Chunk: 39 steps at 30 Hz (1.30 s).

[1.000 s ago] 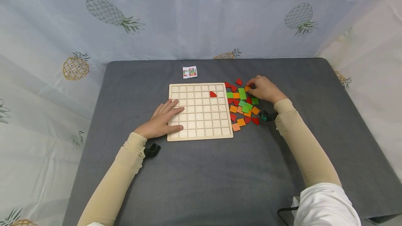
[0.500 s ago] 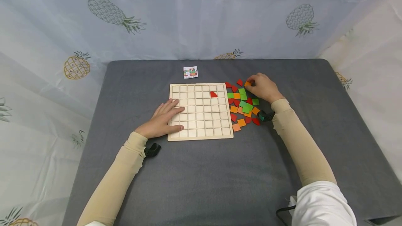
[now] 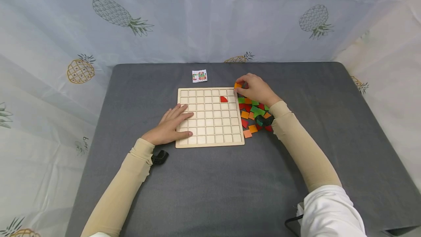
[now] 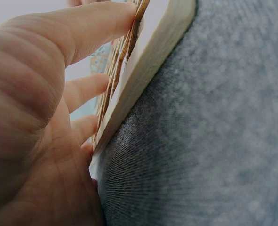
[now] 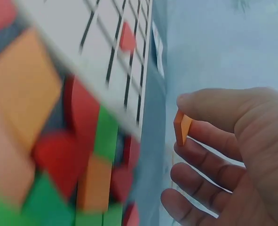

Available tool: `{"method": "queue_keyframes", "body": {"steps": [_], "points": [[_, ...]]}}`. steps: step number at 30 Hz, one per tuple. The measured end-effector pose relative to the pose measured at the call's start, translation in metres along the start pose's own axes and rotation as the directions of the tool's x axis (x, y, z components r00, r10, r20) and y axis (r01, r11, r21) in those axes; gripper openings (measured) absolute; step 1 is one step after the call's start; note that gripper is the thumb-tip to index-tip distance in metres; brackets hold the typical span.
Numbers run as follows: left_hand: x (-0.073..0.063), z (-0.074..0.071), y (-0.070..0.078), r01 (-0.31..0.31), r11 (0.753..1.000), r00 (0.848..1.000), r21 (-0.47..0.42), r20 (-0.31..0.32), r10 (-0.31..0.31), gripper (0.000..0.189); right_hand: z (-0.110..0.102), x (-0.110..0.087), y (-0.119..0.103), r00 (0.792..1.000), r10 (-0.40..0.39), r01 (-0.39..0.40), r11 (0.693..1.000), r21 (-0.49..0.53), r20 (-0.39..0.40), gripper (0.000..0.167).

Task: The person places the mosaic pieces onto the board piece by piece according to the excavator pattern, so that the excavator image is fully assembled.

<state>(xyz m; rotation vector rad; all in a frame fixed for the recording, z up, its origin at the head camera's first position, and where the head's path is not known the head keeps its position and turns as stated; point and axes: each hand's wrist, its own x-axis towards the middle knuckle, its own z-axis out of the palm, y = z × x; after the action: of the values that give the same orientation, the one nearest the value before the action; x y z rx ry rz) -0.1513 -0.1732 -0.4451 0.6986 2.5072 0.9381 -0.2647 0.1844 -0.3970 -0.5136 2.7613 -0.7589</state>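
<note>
r hand [image 3: 258,89] pinching orange pc [image 3: 238,85] nr brd [image 3: 213,122], l hand [image 3: 169,126] spread on it

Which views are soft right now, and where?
Head: board grid lines read clearly; left wrist: gray cloth blurs toward the right, weave visible near the board edge; right wrist: near loose pieces badly blurred, orange piece in the right hand crisper.

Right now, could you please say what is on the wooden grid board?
One red quarter-circle piece lies toward the far-right corner; the left hand rests on the left side, and whatever it covers cannot be seen.
</note>
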Motion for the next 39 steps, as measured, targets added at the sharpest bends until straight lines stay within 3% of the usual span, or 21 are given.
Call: {"method": "queue_keyframes", "body": {"steps": [10,21,39], "points": [[0.0,0.0,0.001,-0.007,1.0,1.0,0.011,-0.008,0.007,0.074,0.029,0.02,-0.037,0.983,-0.133,0.14,0.989,-0.049,0.128,0.037],[0.002,0.001,-0.004,-0.009,1.0,1.0,0.024,-0.011,0.009,0.074,0.044,0.027,-0.043,0.973,-0.144,0.171,0.975,-0.142,0.179,0.037],[0.001,0.0,-0.001,-0.003,1.0,1.0,0.015,-0.009,0.003,0.074,0.045,0.024,-0.045,0.968,-0.145,0.172,0.977,-0.124,0.205,0.039]]}}
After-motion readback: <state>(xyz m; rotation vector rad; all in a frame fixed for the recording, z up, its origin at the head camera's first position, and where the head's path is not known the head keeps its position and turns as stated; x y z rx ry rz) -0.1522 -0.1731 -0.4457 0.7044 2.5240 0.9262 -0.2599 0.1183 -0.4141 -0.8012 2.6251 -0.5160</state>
